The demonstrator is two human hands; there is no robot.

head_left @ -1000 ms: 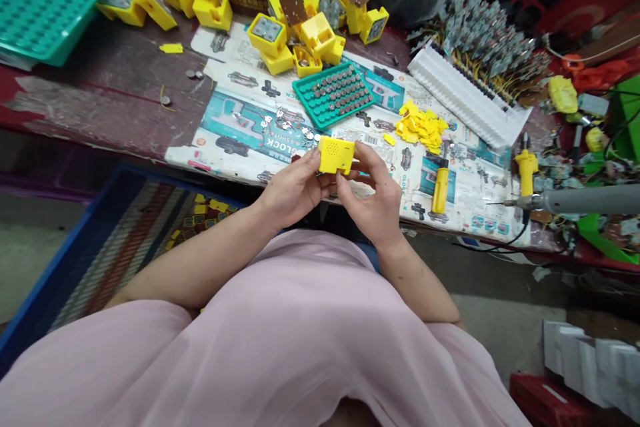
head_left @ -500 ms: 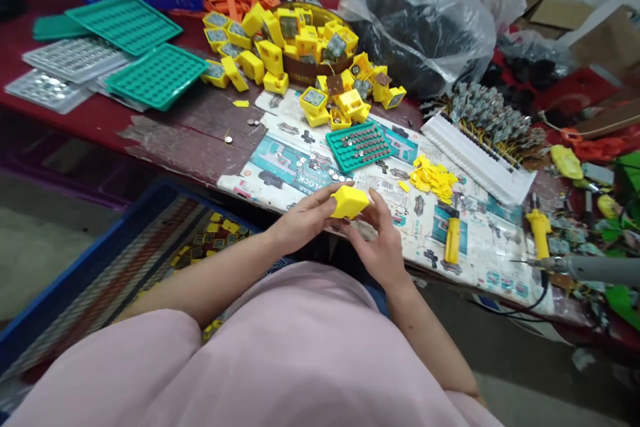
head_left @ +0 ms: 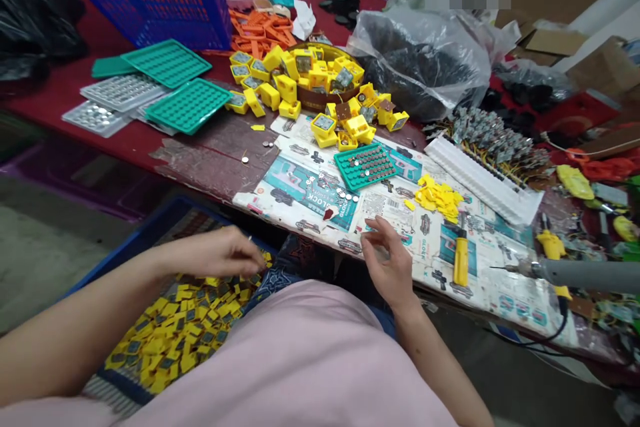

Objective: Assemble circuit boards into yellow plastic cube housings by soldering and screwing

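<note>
A worn red worktable [head_left: 150, 140] is crowded with parts and partly covered by printed paper sheets. At its middle sits a small teal plastic tray studded with button cells [head_left: 365, 165].

Below and left of that tray, off the table edge, the left hand [head_left: 220, 253] hangs over a heap of small flat yellow plastic pieces [head_left: 185, 320] in a blue plastic crate [head_left: 160, 217] on the floor. Its fingers are bunched downward, touching or nearly touching the heap. I cannot tell whether they pinch anything.

Just in front of the tray, the right hand [head_left: 390, 260] hovers at the table edge with its fingers loosely apart, holding nothing.

The likeliest trouble is the loose silvery cells [head_left: 340, 193] scattered in front of the tray. A careless sweep of the right hand could knock them off the edge. Right of the tray, the grey soldering iron [head_left: 575, 273] points its tip toward that hand, so a sideways reach risks a burn if it is hot.
</note>
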